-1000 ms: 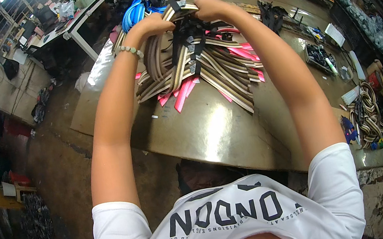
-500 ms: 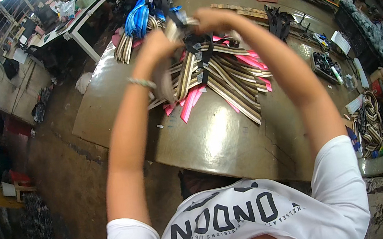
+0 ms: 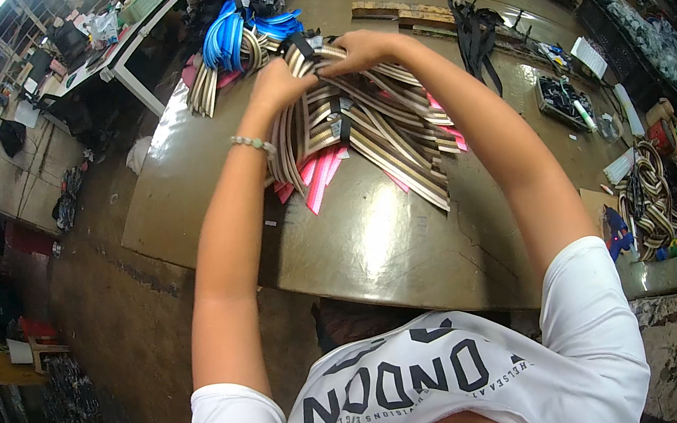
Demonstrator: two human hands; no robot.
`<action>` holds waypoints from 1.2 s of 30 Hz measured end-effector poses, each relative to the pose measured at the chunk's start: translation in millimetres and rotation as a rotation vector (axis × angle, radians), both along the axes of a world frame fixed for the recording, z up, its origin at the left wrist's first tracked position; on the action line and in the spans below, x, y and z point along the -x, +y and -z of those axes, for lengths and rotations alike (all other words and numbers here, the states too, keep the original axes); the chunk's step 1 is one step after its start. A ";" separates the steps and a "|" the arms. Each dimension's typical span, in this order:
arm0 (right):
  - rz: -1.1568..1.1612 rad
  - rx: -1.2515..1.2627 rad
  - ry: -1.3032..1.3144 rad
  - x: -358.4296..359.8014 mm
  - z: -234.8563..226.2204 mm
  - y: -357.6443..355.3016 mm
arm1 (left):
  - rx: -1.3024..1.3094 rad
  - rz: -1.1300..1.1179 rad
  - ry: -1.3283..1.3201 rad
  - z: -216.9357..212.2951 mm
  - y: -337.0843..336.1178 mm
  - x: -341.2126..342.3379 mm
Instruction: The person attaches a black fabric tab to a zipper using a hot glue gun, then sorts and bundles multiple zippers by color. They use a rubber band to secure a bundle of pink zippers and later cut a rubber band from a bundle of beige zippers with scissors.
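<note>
Head view — gripping striped strap bundle (image 3: 324, 56) at upper centre of frame, with left hand (image 3: 280, 87) and right hand (image 3: 364, 49), fingers clamped on it; above fanned strap pile (image 3: 396, 150); blue straps (image 3: 224, 43) toward upper left.

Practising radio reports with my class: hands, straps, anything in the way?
Left hand and right hand gripping striped strap bundle. Pink straps lying on table. Blue straps beyond left hand; nothing visibly blocking.

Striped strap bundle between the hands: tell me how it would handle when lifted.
The striped strap bundle is probably floppy: its straps arch and droop. Its middle may stay gathered, given the black band across it. The ends could splay, since the straps spread away from the band.
</note>
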State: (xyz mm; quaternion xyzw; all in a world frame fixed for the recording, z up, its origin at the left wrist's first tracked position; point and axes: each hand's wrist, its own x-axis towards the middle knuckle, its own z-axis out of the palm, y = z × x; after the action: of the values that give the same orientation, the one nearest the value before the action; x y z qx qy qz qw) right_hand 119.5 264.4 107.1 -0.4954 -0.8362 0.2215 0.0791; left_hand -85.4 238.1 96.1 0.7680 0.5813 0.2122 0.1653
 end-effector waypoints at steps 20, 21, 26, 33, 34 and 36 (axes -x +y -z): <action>0.457 -0.502 -0.103 -13.4 -67.0 -10.8 | 0.470 0.289 -0.276 -57.4 2.5 19.2; 0.449 -0.565 -0.081 -14.7 -69.4 -10.6 | 0.513 0.267 -0.294 -58.3 1.7 26.9; 0.548 -0.783 0.084 -9.1 -79.3 -1.9 | -0.226 0.192 -0.026 -67.2 29.9 32.8; 0.454 -0.136 0.087 16.9 13.8 -44.9 | -0.038 0.208 0.134 -18.5 44.5 6.9; 0.437 -0.144 0.071 20.5 29.8 -52.5 | 0.008 0.245 0.264 -7.5 40.7 8.2; 0.487 -0.125 0.029 25.5 50.1 -57.8 | 0.094 0.315 0.333 12.8 33.3 11.4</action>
State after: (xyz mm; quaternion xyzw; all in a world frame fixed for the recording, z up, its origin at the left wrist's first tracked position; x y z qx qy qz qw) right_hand 94.0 206.6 57.0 -0.6733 -0.7030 0.1509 0.1725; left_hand -96.8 271.4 83.3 0.8651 0.4827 0.0267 0.1338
